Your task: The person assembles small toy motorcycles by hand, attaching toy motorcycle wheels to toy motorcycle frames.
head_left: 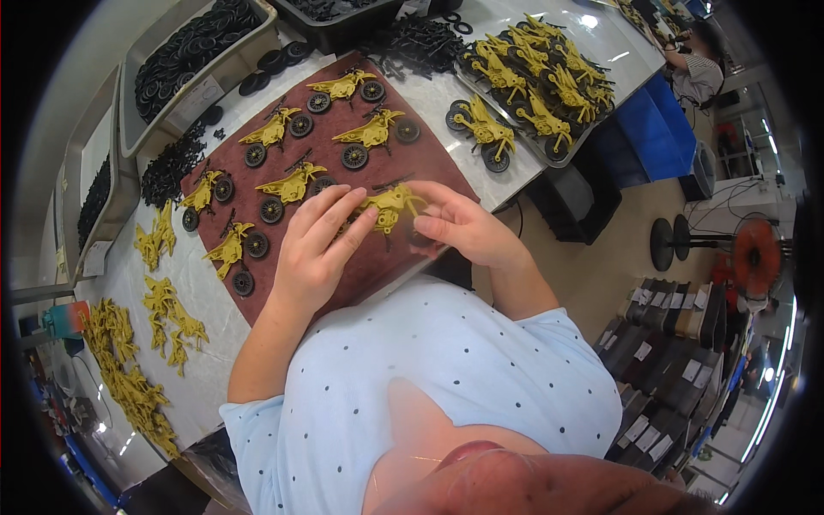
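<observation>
At the near edge of a dark red cloth point(378, 292), both hands are on one yellow toy motorcycle point(390, 206). My left hand point(313, 249) has its fingers closed over the left side of the toy. My right hand point(468, 225) pinches the right end, where a dark wheel shows partly beneath the fingers. Fingers hide much of this toy's underside. Farther up the cloth lie several more yellow toy motorcycles with black wheels, including one point(292, 183) just beyond my left hand and another point(371, 130) beyond the held toy.
Yellow body parts point(129, 369) lie at the left. A grey bin point(193, 103) of black wheels and loose small black parts point(172, 172) are at the back left. A tray point(592, 129) of wheeled toys stands back right, near a blue bin point(657, 129). Another person point(697, 73) sits beyond.
</observation>
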The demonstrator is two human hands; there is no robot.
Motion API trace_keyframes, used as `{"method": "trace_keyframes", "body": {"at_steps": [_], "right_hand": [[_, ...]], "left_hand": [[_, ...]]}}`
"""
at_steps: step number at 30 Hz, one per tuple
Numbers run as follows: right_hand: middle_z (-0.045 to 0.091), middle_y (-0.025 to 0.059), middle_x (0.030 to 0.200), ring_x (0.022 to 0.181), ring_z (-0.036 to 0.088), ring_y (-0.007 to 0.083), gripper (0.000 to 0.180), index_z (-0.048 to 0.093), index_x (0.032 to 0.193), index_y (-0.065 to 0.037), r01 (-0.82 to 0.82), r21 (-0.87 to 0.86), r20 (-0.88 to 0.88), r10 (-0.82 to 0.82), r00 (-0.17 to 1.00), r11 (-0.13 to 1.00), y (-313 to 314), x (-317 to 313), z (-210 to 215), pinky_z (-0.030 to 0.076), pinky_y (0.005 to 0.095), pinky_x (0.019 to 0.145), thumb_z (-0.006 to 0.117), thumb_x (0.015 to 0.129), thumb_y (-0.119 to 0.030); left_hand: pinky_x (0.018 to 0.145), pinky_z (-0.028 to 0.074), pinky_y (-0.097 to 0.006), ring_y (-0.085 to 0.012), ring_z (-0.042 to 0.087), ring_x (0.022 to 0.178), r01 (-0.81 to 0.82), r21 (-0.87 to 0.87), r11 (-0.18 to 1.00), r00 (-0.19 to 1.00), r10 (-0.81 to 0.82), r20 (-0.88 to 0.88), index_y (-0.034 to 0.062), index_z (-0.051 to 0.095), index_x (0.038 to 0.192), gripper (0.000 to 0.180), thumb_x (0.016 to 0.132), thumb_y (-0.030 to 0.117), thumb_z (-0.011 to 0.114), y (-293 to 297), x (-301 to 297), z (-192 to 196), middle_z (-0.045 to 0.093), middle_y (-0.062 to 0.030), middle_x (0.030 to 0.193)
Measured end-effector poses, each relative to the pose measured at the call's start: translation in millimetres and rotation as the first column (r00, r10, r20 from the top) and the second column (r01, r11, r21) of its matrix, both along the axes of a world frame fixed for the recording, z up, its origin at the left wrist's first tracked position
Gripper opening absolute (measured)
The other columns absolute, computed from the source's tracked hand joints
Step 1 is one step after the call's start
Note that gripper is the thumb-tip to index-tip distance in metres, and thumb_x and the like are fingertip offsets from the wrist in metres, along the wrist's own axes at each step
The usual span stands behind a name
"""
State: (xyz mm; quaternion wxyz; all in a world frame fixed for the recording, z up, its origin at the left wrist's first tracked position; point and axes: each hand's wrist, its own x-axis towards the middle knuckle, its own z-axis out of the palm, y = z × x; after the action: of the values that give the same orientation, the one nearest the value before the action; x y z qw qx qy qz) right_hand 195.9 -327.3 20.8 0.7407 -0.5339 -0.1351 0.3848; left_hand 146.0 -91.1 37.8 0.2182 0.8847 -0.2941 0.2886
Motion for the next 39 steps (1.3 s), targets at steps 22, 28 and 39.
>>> {"method": "trace_keyframes", "body": {"at_steps": [22, 28, 39], "right_hand": [[0.066, 0.0275, 0.094, 0.090, 0.063, 0.0442, 0.047, 0.055, 0.111, 0.006, 0.939, -0.340, 0.912, -0.226, 0.343, 0.053, -38.4, 105.2, -6.2, 0.049, 0.0453, 0.079, 0.061, 0.091, -0.036], [0.062, 0.0183, 0.099, 0.096, 0.058, 0.0352, 0.063, 0.049, 0.127, 0.008, 0.934, -0.354, 0.930, -0.121, 0.347, -0.046, -52.3, 116.0, -18.3, 0.046, 0.0427, 0.087, 0.061, 0.091, -0.043], [0.051, 0.0147, 0.108, 0.067, 0.052, 0.0162, 0.043, 0.053, 0.127, 0.000, 0.979, 0.020, 0.972, -0.233, 0.028, 0.202, -10.5, 85.2, -1.7, 0.047, 0.0291, 0.064, 0.066, 0.091, -0.020]], "left_hand": [[0.098, 0.045, -0.046, -0.0353, 0.048, 0.127, -0.192, 0.160, 0.968, 0.953, 0.223, -0.204, 0.0107, 0.069, 0.106, 0.037, 0.070, 0.004, 0.073, 23.6, -36.0, 17.7, 0.053, -0.0142, 0.135], [0.092, 0.046, -0.042, -0.0326, 0.054, 0.116, -0.468, 0.124, 0.875, 0.852, 0.484, -0.198, 0.0075, 0.068, 0.105, 0.031, 0.074, 0.005, 0.071, 77.4, -50.7, 11.0, 0.058, -0.0108, 0.125], [0.092, 0.047, -0.038, -0.0315, 0.058, 0.109, -0.761, 0.226, 0.608, 0.495, 0.770, -0.402, 0.0038, 0.068, 0.109, 0.030, 0.079, 0.002, 0.068, 160.9, -99.6, 6.6, 0.063, -0.0125, 0.117]]}}
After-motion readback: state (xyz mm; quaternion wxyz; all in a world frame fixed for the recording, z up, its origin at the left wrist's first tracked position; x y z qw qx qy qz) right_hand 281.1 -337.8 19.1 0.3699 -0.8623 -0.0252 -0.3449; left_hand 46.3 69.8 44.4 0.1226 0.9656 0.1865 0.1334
